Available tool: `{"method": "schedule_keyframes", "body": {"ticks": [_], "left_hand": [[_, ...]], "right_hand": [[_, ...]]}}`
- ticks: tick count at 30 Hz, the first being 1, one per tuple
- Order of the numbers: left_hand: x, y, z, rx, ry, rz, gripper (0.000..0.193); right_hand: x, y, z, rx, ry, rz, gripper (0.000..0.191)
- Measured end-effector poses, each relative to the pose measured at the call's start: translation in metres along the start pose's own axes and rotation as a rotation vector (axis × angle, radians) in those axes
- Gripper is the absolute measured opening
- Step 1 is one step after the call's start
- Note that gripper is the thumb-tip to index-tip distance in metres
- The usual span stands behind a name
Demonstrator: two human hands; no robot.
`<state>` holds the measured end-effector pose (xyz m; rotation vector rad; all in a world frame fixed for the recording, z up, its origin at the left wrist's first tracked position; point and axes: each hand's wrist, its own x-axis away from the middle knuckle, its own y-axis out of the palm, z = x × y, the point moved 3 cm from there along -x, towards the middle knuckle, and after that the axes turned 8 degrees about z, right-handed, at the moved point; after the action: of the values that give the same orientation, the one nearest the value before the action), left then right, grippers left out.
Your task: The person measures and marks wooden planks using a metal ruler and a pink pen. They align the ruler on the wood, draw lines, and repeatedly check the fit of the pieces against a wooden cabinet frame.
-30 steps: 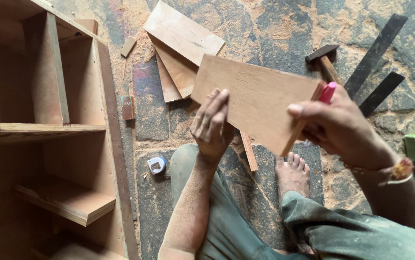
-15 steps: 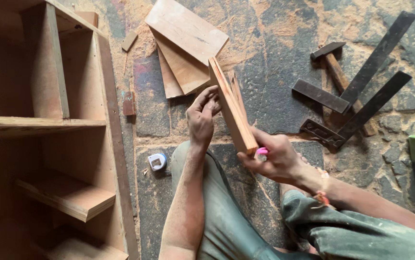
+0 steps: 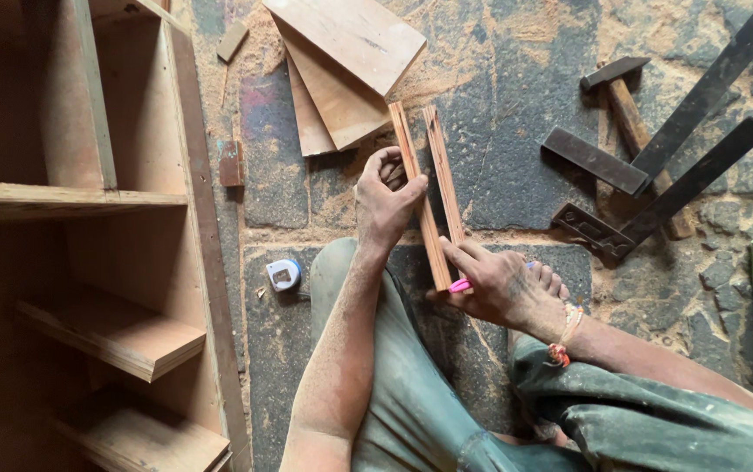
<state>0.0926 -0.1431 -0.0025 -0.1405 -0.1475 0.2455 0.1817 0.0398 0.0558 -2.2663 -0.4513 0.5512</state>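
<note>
Steadying upright board point(image 3: 424, 205), left hand point(image 3: 382, 205), right hand point(image 3: 494, 284)

The thin plywood board held on edge point(image 3: 422, 197) is reddish-brown along its layered edge. A slim pen point(image 3: 458, 285) is bright pink. The stacked flat plywood offcuts point(image 3: 341, 70) are pale tan. The small round tape measure point(image 3: 284, 274) is white and light blue. The stone slab floor point(image 3: 499, 105) is dark grey, dusted with orange-tan sawdust. The flat metal try squares point(image 3: 682, 149) are black.

Dusty green trousers, perhaps a beaded wristband point(image 3: 566, 336).
</note>
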Motion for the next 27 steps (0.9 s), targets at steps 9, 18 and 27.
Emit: {"method": "schedule_keyframes", "body": {"ticks": [9, 18, 27], "left_hand": [[-0.001, 0.004, -0.006, -0.359, -0.13, -0.102, 0.07], [0.001, 0.011, -0.014, -0.541, -0.294, -0.193, 0.083], [0.006, 0.016, -0.013, -0.476, -0.257, -0.215, 0.057]], "right_hand": [[0.01, -0.005, 0.019, 0.123, 0.355, -0.131, 0.077], [0.016, 0.002, 0.023, 0.036, 0.599, -0.295, 0.077], [0.013, 0.004, 0.024, -0.084, 0.548, -0.179, 0.068]]}}
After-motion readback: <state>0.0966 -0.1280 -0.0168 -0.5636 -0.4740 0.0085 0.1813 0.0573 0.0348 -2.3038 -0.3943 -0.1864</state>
